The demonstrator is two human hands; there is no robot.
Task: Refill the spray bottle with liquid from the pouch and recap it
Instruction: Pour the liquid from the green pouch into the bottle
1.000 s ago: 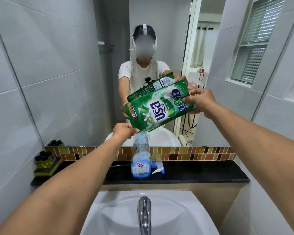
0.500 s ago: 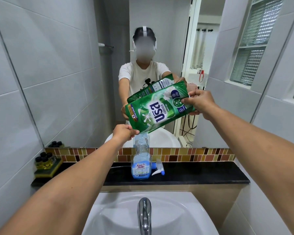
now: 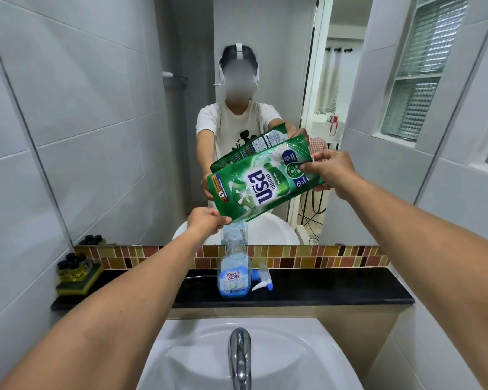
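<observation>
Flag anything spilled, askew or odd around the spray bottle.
Nothing stands out. The left hand and right hand tilt the green pouch over the uncapped clear spray bottle; its white-and-blue trigger sprayer lies beside it on the black ledge. No spill shows.

Single view, head-worn, wide-angle; edges bend strongly. Looks forward and slightly down, square onto mirror [image 3: 124,136]. Forearms enter from bottom corners and converge mid-frame. Left hand [image 3: 206,220] and right hand [image 3: 331,170] at arm's length from lens, both gripping pouch [image 3: 262,190] at frame centre. Spray bottle [image 3: 234,271] just below left hand, farther out. Tap [image 3: 240,353] nearest lens, below both hands. Mirror beyond hands repeats same scene, seen from front.
</observation>
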